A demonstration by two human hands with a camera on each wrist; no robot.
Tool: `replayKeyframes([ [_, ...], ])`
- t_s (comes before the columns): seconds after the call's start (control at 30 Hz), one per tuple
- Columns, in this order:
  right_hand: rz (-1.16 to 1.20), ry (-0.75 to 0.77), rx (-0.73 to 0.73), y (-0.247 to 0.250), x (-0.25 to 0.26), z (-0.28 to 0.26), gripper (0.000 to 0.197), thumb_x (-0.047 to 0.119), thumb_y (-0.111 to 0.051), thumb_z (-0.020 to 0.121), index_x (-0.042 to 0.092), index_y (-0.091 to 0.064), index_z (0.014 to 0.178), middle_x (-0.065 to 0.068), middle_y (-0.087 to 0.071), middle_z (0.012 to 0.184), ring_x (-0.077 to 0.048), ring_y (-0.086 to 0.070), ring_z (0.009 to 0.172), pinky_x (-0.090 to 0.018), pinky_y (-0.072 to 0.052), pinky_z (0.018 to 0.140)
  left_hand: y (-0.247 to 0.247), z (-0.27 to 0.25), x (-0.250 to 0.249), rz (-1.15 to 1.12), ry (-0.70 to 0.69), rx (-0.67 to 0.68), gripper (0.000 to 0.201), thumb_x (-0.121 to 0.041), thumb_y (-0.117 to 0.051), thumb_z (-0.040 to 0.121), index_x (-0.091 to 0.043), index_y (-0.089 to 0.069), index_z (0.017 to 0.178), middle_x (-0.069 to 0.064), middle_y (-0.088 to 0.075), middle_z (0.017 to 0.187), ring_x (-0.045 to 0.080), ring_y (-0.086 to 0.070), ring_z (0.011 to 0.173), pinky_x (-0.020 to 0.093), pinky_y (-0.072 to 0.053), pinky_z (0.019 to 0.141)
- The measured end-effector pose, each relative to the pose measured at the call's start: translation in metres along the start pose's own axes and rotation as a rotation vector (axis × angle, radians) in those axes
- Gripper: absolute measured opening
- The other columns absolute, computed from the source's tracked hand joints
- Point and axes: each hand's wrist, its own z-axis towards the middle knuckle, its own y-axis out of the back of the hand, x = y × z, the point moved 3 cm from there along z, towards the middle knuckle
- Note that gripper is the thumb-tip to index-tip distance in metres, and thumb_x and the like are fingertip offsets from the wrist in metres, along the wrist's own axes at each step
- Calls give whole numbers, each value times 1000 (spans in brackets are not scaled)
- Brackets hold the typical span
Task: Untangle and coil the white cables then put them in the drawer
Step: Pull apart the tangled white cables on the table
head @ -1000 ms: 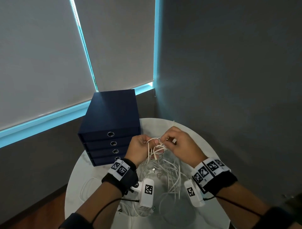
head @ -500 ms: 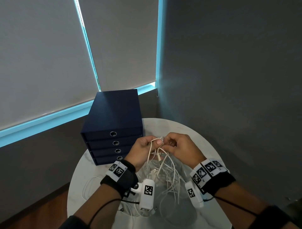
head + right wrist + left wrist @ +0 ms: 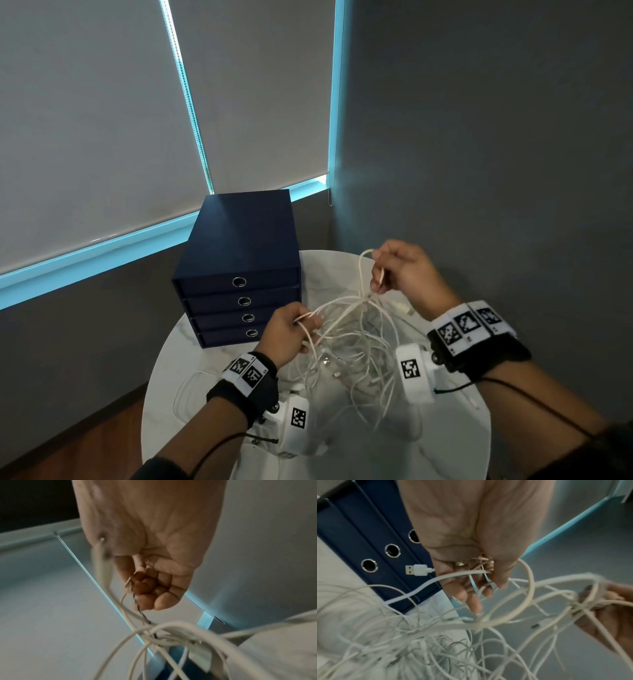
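A tangle of white cables is hanging between both hands above the middle of the round white table, its lower loops lying on the tabletop. The left hand is holding several strands in a clenched grip near the front of the drawer unit; a white USB plug is sticking out beside its fingers. The right hand is raised toward the far edge of the table, its grip pinching a cable loop that is running down into a knot. The navy four-drawer unit is standing at the far left edge of the table, all drawers closed.
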Motion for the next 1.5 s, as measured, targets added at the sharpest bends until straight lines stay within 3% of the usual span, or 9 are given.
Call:
replayKeyframes([
  [0.17,-19,100,-46,15,29,13,27,6,-56,95,11,-54,69,-9,-54,58,-20,-51,49,-25,-43,44,12,3,22,145,-10,-78,20,-11,-74,87,-13,-58,75,12,-66,75,23,-66,72,34,-53,63],
  [0.27,-224,36,78,6,18,7,19,4,-60,94,4,-56,75,-17,-55,63,-17,-55,46,-24,-49,43,15,1,18,324,-37,101,31,-4,-79,78,-14,-62,102,13,-70,101,26,-69,95,41,-56,88],
  [0.43,-78,-124,81,2,-6,0,21,13,-51,100,8,-48,80,-20,-65,72,-26,-63,49,-26,-51,42,25,-5,-28,516,-153,77,50,6,-56,91,-14,-52,136,-6,-57,128,5,-52,115,9,-39,94],
  [0.57,-68,-172,187,-16,-12,-6,21,18,-48,102,11,-47,83,-20,-66,70,-29,-65,50,-28,-52,45,6,-8,-69,191,-327,48,27,-18,-71,91,-15,-65,117,-2,-69,116,9,-67,103,25,-54,92],
  [0.73,-119,-73,217,-31,-1,-5,27,22,-49,102,11,-50,77,-6,-51,52,-22,-51,41,-25,-42,42,-33,-13,-78,-44,-387,170,19,-3,-66,92,12,-56,95,7,-74,86,16,-72,86,32,-55,86],
  [0.93,-84,-42,108,-23,9,-4,29,20,-48,102,14,-47,73,6,-40,47,-14,-37,40,-23,-27,41,-31,-4,-62,70,-347,156,24,-21,-75,84,-10,-55,78,2,-58,72,15,-50,66,30,-44,67],
  [1.1,111,-10,-106,12,27,5,30,17,-51,100,16,-48,70,9,-33,46,-7,-25,38,-19,-14,42,-4,2,-32,255,-260,138,20,-2,-66,83,-20,-58,80,-7,-58,71,10,-49,63,34,-47,69],
  [1.3,320,63,-162,40,57,11,26,22,-50,100,16,-51,75,4,-37,51,-15,-39,47,-26,-37,45,19,5,1,653,-76,100,22,-9,-65,84,-28,-65,73,-6,-71,77,13,-67,76,35,-56,80],
  [1.5,400,33,-32,18,60,11,26,22,-48,101,11,-50,77,-2,-42,53,-21,-45,48,-39,-55,60,0,7,-35,319,-196,59,22,-19,-49,103,-17,-72,105,-6,-73,103,6,-66,98,28,-50,95],
])
